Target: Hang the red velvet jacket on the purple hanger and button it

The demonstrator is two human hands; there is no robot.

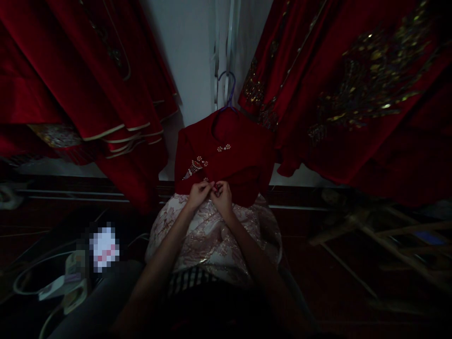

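Note:
A red jacket [229,165] hangs on a purple hanger [231,92], with beaded flower fasteners [223,148] and a beaded tassel ornament [192,169] on its front. Below it spreads a pale skirt [208,235] with a shiny pink floral pattern. At the jacket's lower front edge, my left hand [199,194] pinches with thumb and fingertips. Right beside it, my right hand [222,195] is closed with bent fingers on the same spot, the fingertips of both hands nearly meeting. Darkness and the fingers hide the small part of the jacket between them.
Red garments with gold trim [116,103] hang on the left, and red garments with sequins [374,80] on the right. A power strip with cables [76,285] and a lit, blurred-out screen [105,248] are at lower left. A wooden frame [384,242] stands at lower right.

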